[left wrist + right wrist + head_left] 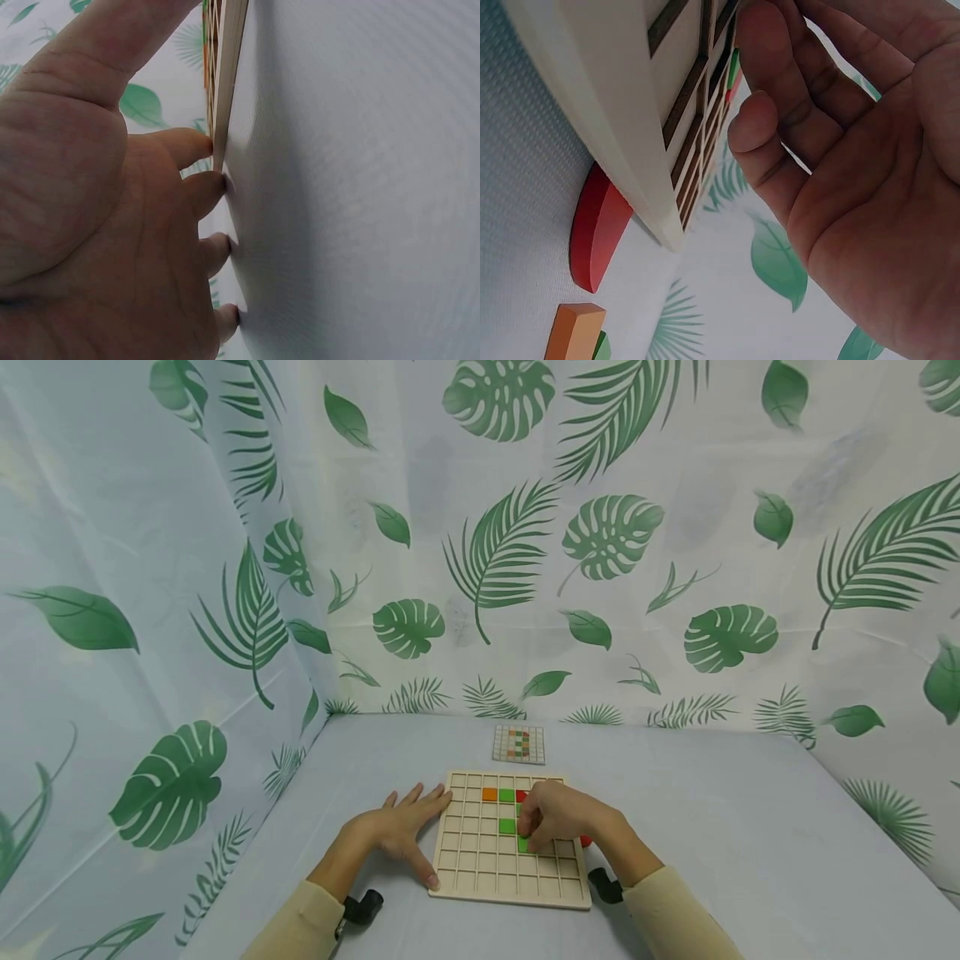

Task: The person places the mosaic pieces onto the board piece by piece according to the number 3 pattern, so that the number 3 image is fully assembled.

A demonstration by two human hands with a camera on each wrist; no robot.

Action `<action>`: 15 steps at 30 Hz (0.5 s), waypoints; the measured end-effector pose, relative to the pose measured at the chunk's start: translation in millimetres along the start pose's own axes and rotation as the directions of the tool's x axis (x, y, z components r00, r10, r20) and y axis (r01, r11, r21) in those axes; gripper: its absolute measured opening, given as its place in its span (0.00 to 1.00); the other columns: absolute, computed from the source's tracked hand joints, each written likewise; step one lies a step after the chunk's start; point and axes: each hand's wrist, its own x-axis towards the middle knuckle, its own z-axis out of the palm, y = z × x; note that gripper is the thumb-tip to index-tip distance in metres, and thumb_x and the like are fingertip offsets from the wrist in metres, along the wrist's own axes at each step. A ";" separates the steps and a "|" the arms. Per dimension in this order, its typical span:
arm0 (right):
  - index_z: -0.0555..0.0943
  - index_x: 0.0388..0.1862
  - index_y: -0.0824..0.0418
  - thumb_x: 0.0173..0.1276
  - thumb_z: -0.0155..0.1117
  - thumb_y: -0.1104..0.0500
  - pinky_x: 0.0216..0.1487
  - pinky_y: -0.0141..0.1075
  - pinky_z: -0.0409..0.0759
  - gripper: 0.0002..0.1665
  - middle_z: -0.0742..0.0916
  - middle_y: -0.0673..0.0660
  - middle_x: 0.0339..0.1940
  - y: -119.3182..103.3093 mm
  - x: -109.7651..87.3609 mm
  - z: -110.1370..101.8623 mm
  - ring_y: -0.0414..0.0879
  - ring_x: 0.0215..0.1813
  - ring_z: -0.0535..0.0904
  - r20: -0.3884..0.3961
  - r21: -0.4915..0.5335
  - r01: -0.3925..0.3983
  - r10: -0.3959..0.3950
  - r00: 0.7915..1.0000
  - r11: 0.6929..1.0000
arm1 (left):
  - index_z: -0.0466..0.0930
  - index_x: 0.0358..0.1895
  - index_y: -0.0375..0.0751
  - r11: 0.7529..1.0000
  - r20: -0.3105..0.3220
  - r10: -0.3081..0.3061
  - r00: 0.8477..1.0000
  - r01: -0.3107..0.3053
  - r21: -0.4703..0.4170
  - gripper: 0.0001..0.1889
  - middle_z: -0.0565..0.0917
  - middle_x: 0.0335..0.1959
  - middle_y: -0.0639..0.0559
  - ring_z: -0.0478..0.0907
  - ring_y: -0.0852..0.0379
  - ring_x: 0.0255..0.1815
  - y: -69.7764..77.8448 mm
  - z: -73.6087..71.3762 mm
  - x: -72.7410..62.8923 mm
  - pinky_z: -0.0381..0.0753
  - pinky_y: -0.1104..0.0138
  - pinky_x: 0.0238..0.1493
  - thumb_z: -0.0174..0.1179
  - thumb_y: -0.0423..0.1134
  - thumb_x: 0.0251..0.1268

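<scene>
The left hand [405,827] lay open, fingers spread along the left edge of the board [468,863], thumb at its near-left corner, seemingly to steady it. The board rested on the table [675,793], its grid serving as the container: the second row from its far edge held an orange tile [490,795], a green tile [507,795] and a red tile [522,796], one to a cell. Nearer, a second green tile [507,827] filled another cell. Past the board's far edge lay a card [519,744] printed with a coloured grid, probably the pattern.

The right hand [562,814] bent its fingers over the board, tips by a third green tile [522,844]; whether they pinched anything could not be told. The step looked like setting tiles into cells; the next move seemed to call for seating the tile flat without nudging its neighbours.

Off the board's right edge, on the table, were a red piece [598,229], an orange block [574,331] and a bit of green [602,346].
</scene>
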 end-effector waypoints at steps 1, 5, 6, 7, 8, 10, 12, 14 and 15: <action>0.89 0.28 0.53 0.54 0.83 0.68 0.34 0.32 0.81 0.11 0.88 0.45 0.27 -0.3 -0.1 -0.1 0.37 0.30 0.80 -0.001 -0.001 -0.001 0.001 1.000 1.000 | 0.45 0.86 0.52 1.000 -0.001 -0.001 1.000 0.001 0.001 0.72 0.44 0.88 0.50 0.36 0.38 0.88 -0.1 -0.1 -0.1 0.36 0.32 0.81 0.83 0.65 0.39; 0.90 0.29 0.53 0.54 0.83 0.66 0.35 0.32 0.82 0.10 0.89 0.44 0.27 -1.0 -2.1 -1.7 0.37 0.31 0.81 0.001 0.001 0.010 -0.010 1.000 1.000 | 0.45 0.87 0.52 1.000 -0.003 -0.003 1.000 0.003 0.006 0.72 0.43 0.88 0.50 0.36 0.38 0.88 -0.9 0.1 0.0 0.37 0.33 0.81 0.83 0.65 0.39; 0.91 0.29 0.53 0.55 0.83 0.65 0.35 0.33 0.82 0.09 0.89 0.43 0.27 -1.2 -3.0 -2.6 0.38 0.31 0.81 0.004 0.006 0.016 -0.016 1.000 1.000 | 0.45 0.87 0.52 1.000 -0.003 -0.003 1.000 0.004 0.008 0.72 0.43 0.88 0.50 0.36 0.38 0.88 -1.1 0.2 0.1 0.37 0.33 0.81 0.83 0.65 0.39; 0.91 0.30 0.53 0.55 0.83 0.64 0.35 0.32 0.83 0.08 0.89 0.43 0.28 -0.7 -3.8 -3.5 0.38 0.31 0.82 0.006 0.006 0.021 -0.021 1.000 1.000 | 0.45 0.87 0.52 1.000 -0.003 -0.005 1.000 0.005 0.009 0.72 0.44 0.88 0.50 0.36 0.38 0.88 -1.3 0.4 0.1 0.37 0.33 0.81 0.83 0.66 0.39; 0.92 0.31 0.52 0.56 0.83 0.62 0.36 0.32 0.83 0.07 0.89 0.42 0.28 -0.2 -4.7 -4.6 0.37 0.31 0.82 0.009 0.004 0.029 -0.029 1.000 1.000 | 0.45 0.87 0.52 1.000 -0.002 -0.005 1.000 0.005 0.009 0.72 0.44 0.88 0.50 0.36 0.38 0.88 -1.4 0.5 0.2 0.37 0.33 0.82 0.82 0.66 0.39; 0.93 0.33 0.51 0.59 0.82 0.59 0.35 0.32 0.83 0.05 0.90 0.42 0.29 2.3 -6.2 -7.5 0.36 0.31 0.82 0.007 -0.002 0.040 -0.040 0.999 0.999 | 0.45 0.87 0.52 1.000 0.000 -0.006 1.000 0.006 0.008 0.72 0.44 0.88 0.50 0.36 0.38 0.88 -1.6 0.6 0.2 0.37 0.33 0.82 0.82 0.66 0.39; 0.93 0.35 0.51 0.62 0.80 0.57 0.36 0.31 0.82 0.03 0.90 0.41 0.30 5.1 -7.9 -11.6 0.36 0.31 0.81 -0.010 0.002 0.047 -0.047 0.999 0.999 | 0.45 0.87 0.52 1.000 0.001 -0.003 1.000 0.003 0.004 0.72 0.44 0.88 0.50 0.36 0.38 0.88 -1.7 0.6 0.2 0.36 0.33 0.81 0.82 0.66 0.39; 0.93 0.38 0.51 0.65 0.78 0.55 0.36 0.31 0.82 0.04 0.90 0.41 0.32 9.3 -9.6 -16.3 0.37 0.32 0.81 -0.042 0.008 0.051 -0.050 0.998 0.999 | 0.45 0.86 0.52 1.000 0.002 -0.001 1.000 0.001 0.000 0.72 0.44 0.88 0.50 0.36 0.38 0.88 -1.7 0.6 0.2 0.36 0.33 0.81 0.83 0.65 0.39; 0.93 0.40 0.53 0.66 0.77 0.55 0.36 0.31 0.82 0.05 0.90 0.42 0.32 11.7 -10.6 -19.0 0.38 0.32 0.81 -0.063 0.018 0.053 -0.052 0.997 0.998 | 0.45 0.86 0.52 1.000 0.002 0.000 1.000 0.000 -0.001 0.72 0.44 0.88 0.50 0.36 0.38 0.88 -1.6 0.5 0.1 0.36 0.32 0.81 0.83 0.65 0.39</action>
